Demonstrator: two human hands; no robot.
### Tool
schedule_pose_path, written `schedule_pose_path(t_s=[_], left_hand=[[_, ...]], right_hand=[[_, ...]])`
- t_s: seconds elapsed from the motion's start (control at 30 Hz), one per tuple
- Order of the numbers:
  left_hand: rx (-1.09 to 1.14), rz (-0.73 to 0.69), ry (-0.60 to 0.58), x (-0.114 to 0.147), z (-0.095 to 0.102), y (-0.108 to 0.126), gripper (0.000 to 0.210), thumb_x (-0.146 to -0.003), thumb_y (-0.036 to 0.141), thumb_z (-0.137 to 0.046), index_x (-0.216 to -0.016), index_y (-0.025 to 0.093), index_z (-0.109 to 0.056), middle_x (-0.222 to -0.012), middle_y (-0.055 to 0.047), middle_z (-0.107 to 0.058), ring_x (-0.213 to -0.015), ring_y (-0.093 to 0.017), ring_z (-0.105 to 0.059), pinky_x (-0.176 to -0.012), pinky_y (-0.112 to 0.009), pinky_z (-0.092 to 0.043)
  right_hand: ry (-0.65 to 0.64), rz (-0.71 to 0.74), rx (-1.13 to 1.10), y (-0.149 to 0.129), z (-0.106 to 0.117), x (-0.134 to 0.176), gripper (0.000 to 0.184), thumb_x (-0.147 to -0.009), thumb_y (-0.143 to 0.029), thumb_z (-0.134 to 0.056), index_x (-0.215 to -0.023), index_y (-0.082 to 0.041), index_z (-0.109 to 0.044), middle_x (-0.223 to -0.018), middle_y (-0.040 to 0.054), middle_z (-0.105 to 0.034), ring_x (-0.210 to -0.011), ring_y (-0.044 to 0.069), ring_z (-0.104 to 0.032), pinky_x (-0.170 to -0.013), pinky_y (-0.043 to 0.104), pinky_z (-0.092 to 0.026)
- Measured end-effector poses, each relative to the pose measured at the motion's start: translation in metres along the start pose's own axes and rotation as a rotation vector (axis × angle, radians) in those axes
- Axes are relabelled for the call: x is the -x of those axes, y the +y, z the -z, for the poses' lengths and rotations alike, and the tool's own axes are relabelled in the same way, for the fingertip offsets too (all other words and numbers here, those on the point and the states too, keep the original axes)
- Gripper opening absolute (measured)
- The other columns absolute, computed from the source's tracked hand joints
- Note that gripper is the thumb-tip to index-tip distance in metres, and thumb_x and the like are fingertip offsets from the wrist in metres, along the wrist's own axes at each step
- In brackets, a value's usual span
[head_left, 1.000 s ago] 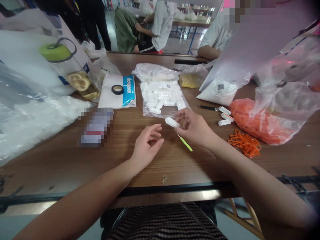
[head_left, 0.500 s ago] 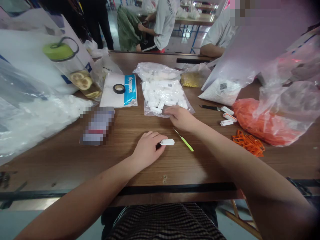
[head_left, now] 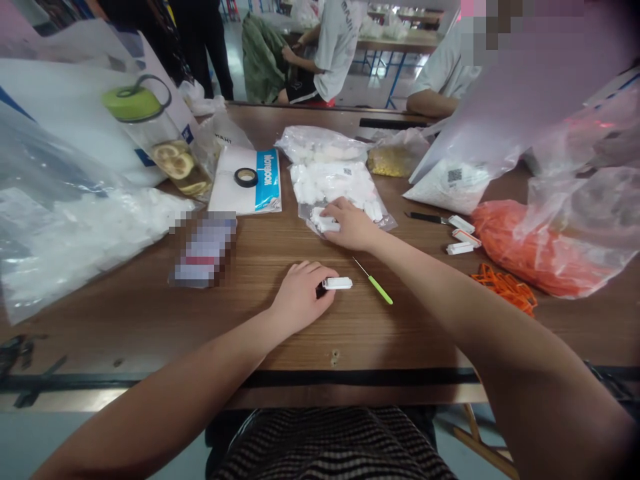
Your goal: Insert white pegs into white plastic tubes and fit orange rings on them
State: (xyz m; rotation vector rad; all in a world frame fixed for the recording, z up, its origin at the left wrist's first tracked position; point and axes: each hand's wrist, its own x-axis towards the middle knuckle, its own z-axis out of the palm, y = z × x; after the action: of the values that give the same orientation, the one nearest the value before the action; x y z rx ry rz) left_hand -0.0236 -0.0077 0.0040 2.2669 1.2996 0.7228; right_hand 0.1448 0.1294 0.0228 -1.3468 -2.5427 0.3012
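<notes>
My left hand (head_left: pixel 303 298) rests on the table, closed, its thumb and fingers gripping one end of a small white oblong plastic piece (head_left: pixel 340 283). At the near end of a clear plastic bag (head_left: pixel 389 222) full of white pieces, my right hand (head_left: pixel 354 225) has thumb and fingers around another white plastic piece (head_left: pixel 329 225). The fingertips partly cover that piece. Between the hands and slightly to the right lies a thin needle-like tool with a green handle (head_left: pixel 381 291), untouched.
Right: black-handled knife (head_left: pixel 424 217), several white pieces (head_left: pixel 460 248), loose orange parts (head_left: pixel 507 290) and a bag of orange parts (head_left: pixel 530 250). Left: blurred phone-like object (head_left: pixel 206 250), notebook (head_left: pixel 269 180) with a tape roll (head_left: pixel 246 177), bottle (head_left: pixel 175 160), large bag (head_left: pixel 90 247). People sit beyond.
My right hand has moved from beside the bag's near edge onto the white pieces there, its fingers now around one. My left hand keeps its piece. The whole view has shifted slightly.
</notes>
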Motion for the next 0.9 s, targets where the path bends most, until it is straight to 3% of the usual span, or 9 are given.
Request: schedule_pose_path(t_s=[0.13,0.4,0.53,0.67,0.77,0.9], left_hand=[[-0.003,0.012,0.017,0.0,0.001,0.003,0.015,-0.084,0.017,-0.06,-0.097,0.022,-0.066,-0.093,-0.001,-0.069,-0.088,-0.022,-0.058,-0.081,-0.038,-0.04],[0.016,-0.044,-0.003,-0.002,-0.001,0.001,0.015,-0.085,0.019,-0.061,-0.099,0.022,-0.065,-0.094,-0.003,-0.068,-0.092,-0.023,-0.059,-0.087,-0.041,-0.043],[0.083,-0.056,-0.071,0.001,0.003,0.005,0.017,-0.09,0.027,-0.059,-0.107,0.023,-0.064,-0.097,-0.003,-0.067,-0.089,-0.022,-0.061,-0.083,-0.038,-0.048],[0.068,-0.021,-0.163,0.006,0.006,0.012,0.025,-0.097,0.032,-0.05,-0.112,0.021,-0.066,-0.095,-0.005,-0.062,-0.08,-0.02,-0.061,-0.076,-0.037,-0.051],[0.02,-0.012,-0.167,0.008,0.004,0.015,0.028,-0.098,0.029,-0.044,-0.109,0.02,-0.068,-0.099,-0.007,-0.06,-0.082,-0.021,-0.062,-0.078,-0.04,-0.052],[0.009,-0.007,-0.143,0.007,0.002,0.015,0.029,-0.099,0.03,-0.044,-0.112,0.02,-0.068,-0.104,-0.008,-0.061,-0.084,-0.021,-0.063,-0.078,-0.04,-0.053]], right_hand=[[-0.001,0.022,-0.074,0.007,0.011,0.03,0.039,-0.076,-0.03,-0.063,-0.115,-0.021,-0.062,-0.123,0.0099,-0.054,-0.108,0.026,-0.058,-0.091,0.039,-0.048],[0.05,0.017,-0.069,0.015,0.023,0.084,0.028,-0.079,-0.029,-0.063,-0.105,-0.022,-0.065,-0.115,0.0089,-0.06,-0.104,0.027,-0.06,-0.094,0.042,-0.047],[0.159,0.047,-0.091,0.011,0.031,0.109,0.028,-0.082,-0.028,-0.062,-0.109,-0.019,-0.067,-0.115,0.0114,-0.064,-0.111,0.028,-0.059,-0.099,0.045,-0.045],[0.279,-0.012,-0.188,-0.001,0.035,0.138,0.019,-0.087,-0.026,-0.059,-0.102,-0.022,-0.069,-0.104,0.0086,-0.068,-0.1,0.025,-0.062,-0.09,0.042,-0.049],[0.19,0.045,-0.231,-0.015,0.03,0.153,0.015,-0.088,-0.026,-0.06,-0.097,-0.024,-0.071,-0.101,0.006,-0.069,-0.093,0.022,-0.063,-0.085,0.04,-0.048],[0.046,0.146,-0.154,-0.032,0.018,0.155,0.022,-0.086,-0.028,-0.064,-0.107,-0.024,-0.07,-0.106,0.0063,-0.07,-0.098,0.024,-0.062,-0.087,0.042,-0.043]])
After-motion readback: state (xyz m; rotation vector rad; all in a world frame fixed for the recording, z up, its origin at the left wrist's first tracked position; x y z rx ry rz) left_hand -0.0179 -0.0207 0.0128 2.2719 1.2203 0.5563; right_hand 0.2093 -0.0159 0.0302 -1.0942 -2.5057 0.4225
